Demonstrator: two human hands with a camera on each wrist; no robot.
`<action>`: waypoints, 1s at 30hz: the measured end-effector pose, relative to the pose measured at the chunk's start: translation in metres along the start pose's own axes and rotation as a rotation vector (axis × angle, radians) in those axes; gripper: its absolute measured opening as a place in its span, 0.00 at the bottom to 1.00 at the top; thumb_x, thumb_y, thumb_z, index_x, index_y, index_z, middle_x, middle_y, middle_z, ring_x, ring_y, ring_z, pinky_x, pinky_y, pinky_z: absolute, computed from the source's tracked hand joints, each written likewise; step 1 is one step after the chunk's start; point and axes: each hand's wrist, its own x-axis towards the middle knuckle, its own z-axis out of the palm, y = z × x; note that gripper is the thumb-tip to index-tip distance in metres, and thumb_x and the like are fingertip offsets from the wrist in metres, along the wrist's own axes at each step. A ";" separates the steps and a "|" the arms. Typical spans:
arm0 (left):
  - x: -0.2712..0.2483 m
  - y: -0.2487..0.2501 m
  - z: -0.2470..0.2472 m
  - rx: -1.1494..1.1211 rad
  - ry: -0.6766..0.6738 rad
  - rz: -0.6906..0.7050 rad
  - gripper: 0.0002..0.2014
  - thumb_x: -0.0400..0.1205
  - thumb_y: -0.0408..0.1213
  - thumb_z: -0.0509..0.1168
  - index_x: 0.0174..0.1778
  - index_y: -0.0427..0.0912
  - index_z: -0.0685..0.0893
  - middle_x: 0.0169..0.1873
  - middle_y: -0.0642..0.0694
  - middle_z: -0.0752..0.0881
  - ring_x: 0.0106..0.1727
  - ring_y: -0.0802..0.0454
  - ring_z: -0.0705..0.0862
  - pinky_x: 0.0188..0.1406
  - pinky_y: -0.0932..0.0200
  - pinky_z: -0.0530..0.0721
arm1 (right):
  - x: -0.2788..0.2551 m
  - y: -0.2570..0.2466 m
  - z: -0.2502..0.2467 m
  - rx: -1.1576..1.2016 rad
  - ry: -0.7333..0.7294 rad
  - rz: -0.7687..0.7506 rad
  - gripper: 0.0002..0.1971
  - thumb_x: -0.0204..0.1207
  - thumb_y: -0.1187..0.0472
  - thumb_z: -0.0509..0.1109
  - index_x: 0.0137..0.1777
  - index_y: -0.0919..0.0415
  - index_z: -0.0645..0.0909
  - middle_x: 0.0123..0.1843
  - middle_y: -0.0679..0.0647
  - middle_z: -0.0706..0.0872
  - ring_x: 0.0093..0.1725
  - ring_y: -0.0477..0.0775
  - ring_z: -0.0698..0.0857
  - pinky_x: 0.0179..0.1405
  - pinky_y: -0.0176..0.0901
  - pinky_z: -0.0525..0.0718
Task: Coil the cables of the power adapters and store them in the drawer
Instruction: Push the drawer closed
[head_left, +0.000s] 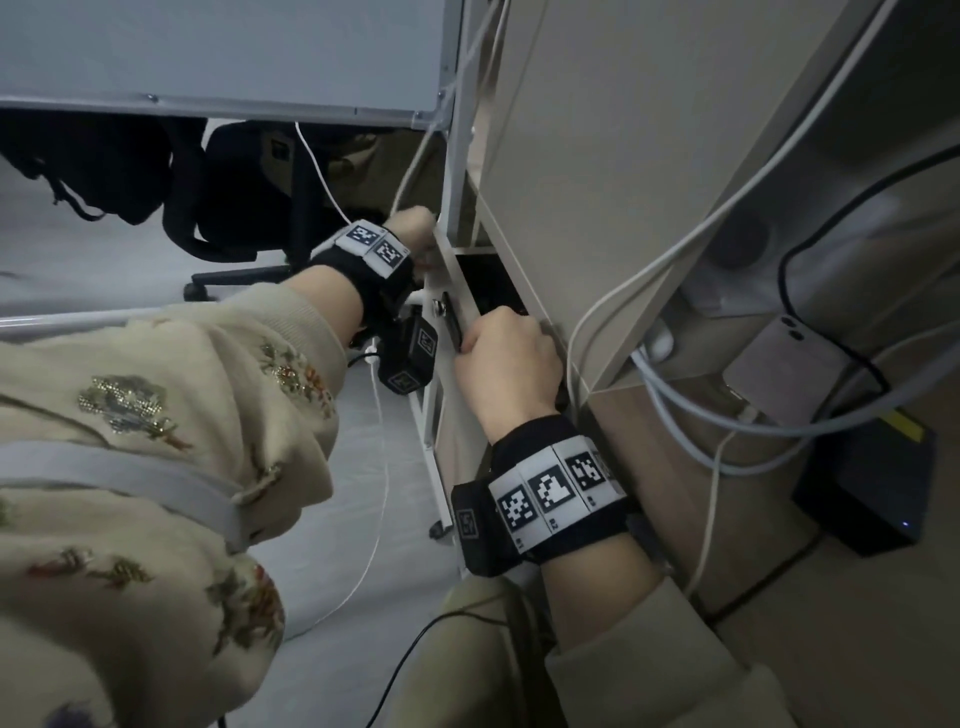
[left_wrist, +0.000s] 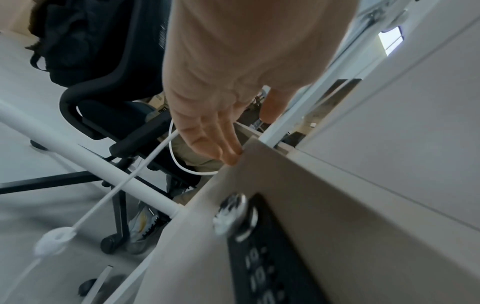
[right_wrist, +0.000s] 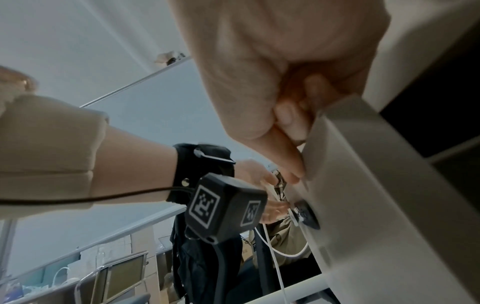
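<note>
We have the drawer front (head_left: 445, 270), a smooth, flat beige panel, between both hands. The right hand (head_left: 506, 358) curls its fingers (right_wrist: 288, 121) over the top edge, thumb lying along the face. The left hand (head_left: 413, 228) lays straight, pressed-together fingers (left_wrist: 228, 152) against the far corner. A round silvery lock (left_wrist: 235, 214) and a black recessed strip (left_wrist: 272, 257) sit on the face. Behind the edge a dark gap (head_left: 485, 280) opens under a beige panel (head_left: 597, 182). A thin white cable (left_wrist: 161, 148) hangs just beside the left fingers, and a black office chair (head_left: 234, 218) stands beyond on pale floor (head_left: 363, 519).
</note>
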 end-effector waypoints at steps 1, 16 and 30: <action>-0.002 -0.004 0.005 -0.026 -0.016 -0.020 0.11 0.87 0.37 0.52 0.48 0.40 0.80 0.45 0.43 0.82 0.41 0.50 0.82 0.31 0.57 0.75 | 0.000 -0.001 -0.001 -0.033 0.008 0.003 0.08 0.79 0.65 0.65 0.54 0.61 0.85 0.53 0.58 0.87 0.54 0.63 0.86 0.40 0.45 0.76; -0.022 -0.016 0.024 0.050 -0.342 -0.063 0.17 0.86 0.50 0.52 0.43 0.44 0.82 0.44 0.50 0.84 0.48 0.51 0.80 0.62 0.53 0.73 | -0.003 0.008 0.027 -0.041 -0.126 0.093 0.18 0.81 0.65 0.62 0.70 0.70 0.73 0.69 0.64 0.78 0.67 0.64 0.80 0.53 0.49 0.79; -0.019 -0.022 0.048 -0.316 -0.384 -0.146 0.22 0.89 0.50 0.45 0.66 0.42 0.78 0.48 0.48 0.81 0.51 0.51 0.78 0.64 0.55 0.69 | -0.002 0.035 0.027 0.025 -0.136 0.117 0.20 0.80 0.71 0.62 0.71 0.66 0.72 0.72 0.60 0.74 0.69 0.66 0.77 0.57 0.54 0.77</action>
